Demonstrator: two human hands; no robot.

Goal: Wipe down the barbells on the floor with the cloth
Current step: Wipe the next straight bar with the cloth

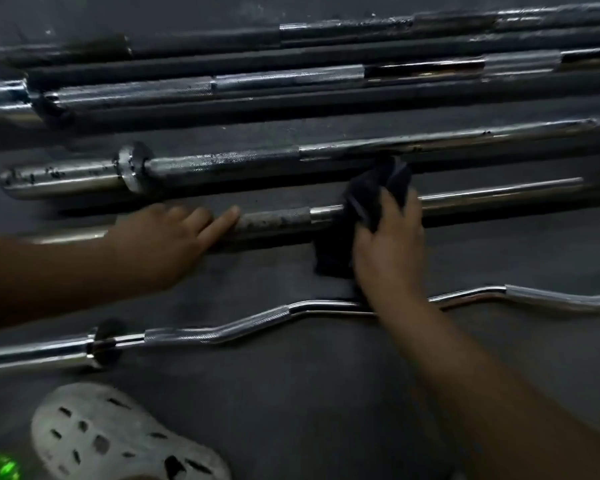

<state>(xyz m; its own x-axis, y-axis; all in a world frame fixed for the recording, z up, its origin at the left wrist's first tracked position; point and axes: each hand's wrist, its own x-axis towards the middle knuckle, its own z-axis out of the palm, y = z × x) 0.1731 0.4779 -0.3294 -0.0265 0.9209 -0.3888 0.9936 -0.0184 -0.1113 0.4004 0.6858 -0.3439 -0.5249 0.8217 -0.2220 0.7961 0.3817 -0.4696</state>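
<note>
Wiping thin bar [499, 195] mid-shaft: right hand [388, 251] clenched cloth [371, 197] round it; left hand [167, 237], fingers loose, rested on shaft beside grip. Pitted bar [239, 161] beyond grip likely undone; task partway.

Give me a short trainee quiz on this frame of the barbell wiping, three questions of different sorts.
1. Which hand holds the dark cloth?
2. True or false: the left hand rests on the same straight bar as the cloth.
3. Nearest the white clog lies: A a weight plate, B the curl bar, C a dumbbell.
Key: 1 right hand; 2 true; 3 B.
</note>
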